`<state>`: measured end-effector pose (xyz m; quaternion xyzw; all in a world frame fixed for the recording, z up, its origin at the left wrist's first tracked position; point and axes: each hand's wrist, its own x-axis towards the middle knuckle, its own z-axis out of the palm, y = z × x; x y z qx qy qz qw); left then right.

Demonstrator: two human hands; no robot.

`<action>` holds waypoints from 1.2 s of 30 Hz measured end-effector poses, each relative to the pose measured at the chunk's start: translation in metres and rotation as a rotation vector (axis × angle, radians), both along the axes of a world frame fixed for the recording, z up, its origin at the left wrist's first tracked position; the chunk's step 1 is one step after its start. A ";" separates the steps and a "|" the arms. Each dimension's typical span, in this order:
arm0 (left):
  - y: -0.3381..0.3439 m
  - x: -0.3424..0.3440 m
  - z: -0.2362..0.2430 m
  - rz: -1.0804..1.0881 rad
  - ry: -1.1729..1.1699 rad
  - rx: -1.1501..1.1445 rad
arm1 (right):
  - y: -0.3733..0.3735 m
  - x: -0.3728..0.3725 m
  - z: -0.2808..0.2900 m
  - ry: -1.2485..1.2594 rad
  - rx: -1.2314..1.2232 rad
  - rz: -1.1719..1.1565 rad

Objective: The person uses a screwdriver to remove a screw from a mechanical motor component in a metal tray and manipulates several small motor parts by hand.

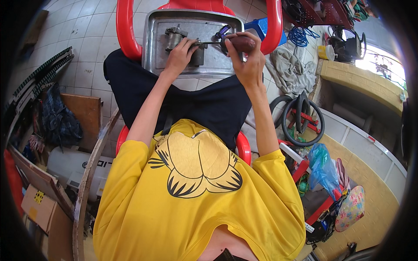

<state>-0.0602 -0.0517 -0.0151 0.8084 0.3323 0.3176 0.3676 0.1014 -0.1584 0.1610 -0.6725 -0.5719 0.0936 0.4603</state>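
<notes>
My right hand point(246, 56) grips the thick red-brown handle of a screwdriver point(241, 42), whose dark shaft points left over a steel tray point(152, 65). My left hand point(178, 58) has its fingertips pinched at the shaft's far end, on or just above a grey cylindrical metal part point(198, 56); exactly what they grip is too small to tell. Another metal fitting with a flanged top point(173, 40) stands to the left in the tray. A small purple-and-black item point(222, 31) lies toward the tray's back right, partly behind the screwdriver.
The tray rests on a red plastic chair point(272, 21) before my knees. To the right are a blue box point(257, 27), blue cord point(300, 37), grey cloth point(291, 74) and black inner tubes point(305, 130). Boards point(82, 122) and cardboard boxes point(37, 204) stand at left.
</notes>
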 end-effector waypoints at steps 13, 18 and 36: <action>0.000 0.000 0.002 0.003 -0.012 0.004 | 0.003 -0.005 0.002 0.026 -0.018 -0.031; 0.000 0.001 0.003 0.001 -0.005 -0.003 | 0.001 -0.002 0.001 0.036 0.010 -0.027; -0.001 0.000 0.004 0.003 -0.008 -0.006 | 0.005 -0.001 0.001 0.025 -0.020 -0.006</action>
